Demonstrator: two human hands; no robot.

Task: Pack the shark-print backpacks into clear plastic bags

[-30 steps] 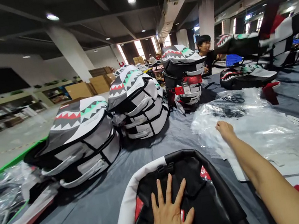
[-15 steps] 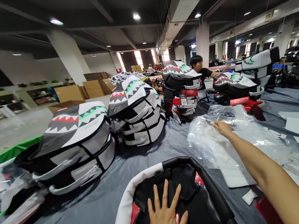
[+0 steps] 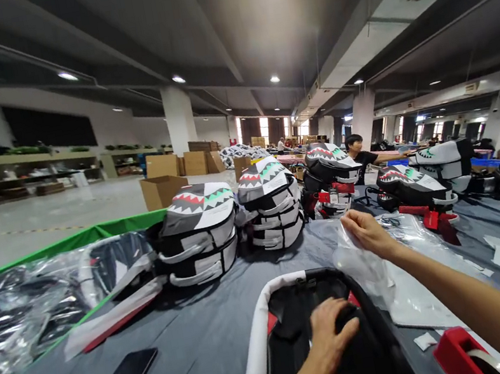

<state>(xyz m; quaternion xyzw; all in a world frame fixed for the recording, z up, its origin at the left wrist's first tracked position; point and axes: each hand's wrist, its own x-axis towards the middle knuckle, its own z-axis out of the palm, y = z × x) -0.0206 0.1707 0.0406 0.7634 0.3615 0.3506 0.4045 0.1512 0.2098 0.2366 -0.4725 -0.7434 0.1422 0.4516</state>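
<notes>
Plastic hangs pinched in the right hand's tightly curled fingers.

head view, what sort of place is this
Probably a bag factory's packing area: stacked backpacks, cardboard boxes and a red tape dispenser suggest it.

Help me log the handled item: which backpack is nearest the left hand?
The front backpack, beneath the left hand; it lies black side up, while the backpacks stacked behind it show printed teeth.
</notes>
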